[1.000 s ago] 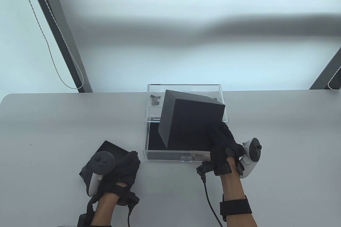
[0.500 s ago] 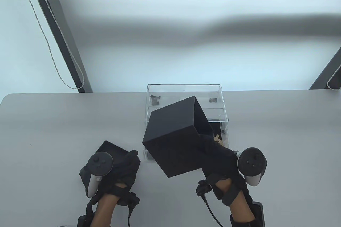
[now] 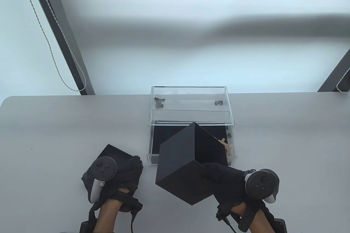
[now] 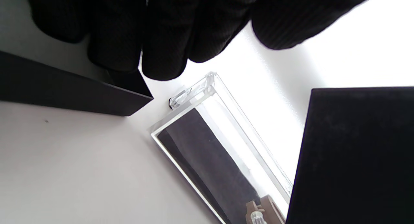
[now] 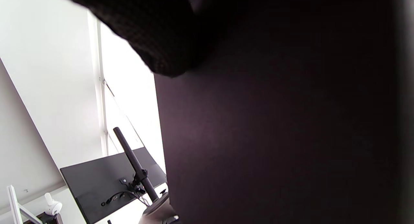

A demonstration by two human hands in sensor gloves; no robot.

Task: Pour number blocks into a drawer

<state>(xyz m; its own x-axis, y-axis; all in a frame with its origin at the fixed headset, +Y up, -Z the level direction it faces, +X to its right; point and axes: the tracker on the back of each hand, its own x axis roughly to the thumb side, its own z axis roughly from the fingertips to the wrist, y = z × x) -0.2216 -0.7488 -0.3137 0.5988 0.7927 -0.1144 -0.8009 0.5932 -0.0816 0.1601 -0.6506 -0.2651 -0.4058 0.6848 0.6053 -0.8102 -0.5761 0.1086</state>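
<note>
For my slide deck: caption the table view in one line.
Right hand tips a black box over the clear drawer; left hand rests on the lid.

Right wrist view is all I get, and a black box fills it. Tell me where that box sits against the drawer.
Observer: The right hand holds the black box tilted, one corner up, above the near front wall of the open clear drawer.
Operator: Report what's in the drawer.
Observer: Wooden number blocks lie on its black liner, at the right end.
Operator: Give me the left hand.
Observer: The left hand rests on a black lid lying on the table, left of the drawer.
</note>
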